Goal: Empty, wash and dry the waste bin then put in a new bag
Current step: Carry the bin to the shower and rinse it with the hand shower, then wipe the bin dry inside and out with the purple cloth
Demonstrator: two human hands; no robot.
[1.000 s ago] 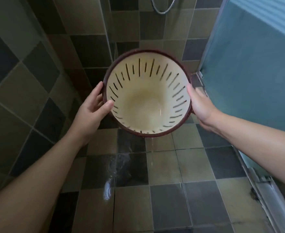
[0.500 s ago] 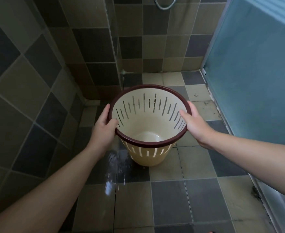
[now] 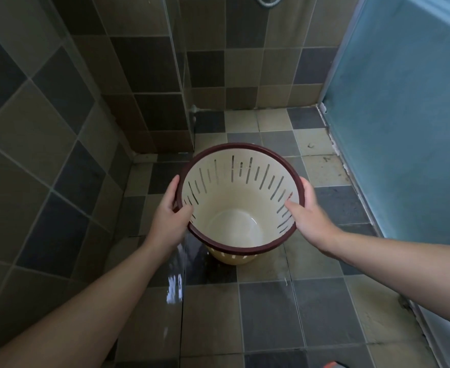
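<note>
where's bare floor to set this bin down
Bare tiles lie ahead of the waste bin, between the tiled wall corner and the blue door, and nearer the camera between both forearms. The left hand and right hand grip the rim; floor under the bin looks wet.

Waste bin (image 3: 234,208): round, cream plastic, dark maroon rim, tapering to a smaller base. Vertical slots in rows around the upper wall. Upright, mouth tilted slightly toward the camera, held over a wet tiled floor (image 3: 324,314) in a shower corner. No bag or rubbish inside; shallow pool of water glinting on the bottom. Gripped at the rim on opposite sides by left hand (image 3: 169,219) and right hand (image 3: 310,217), thumbs hooked inside.
</note>
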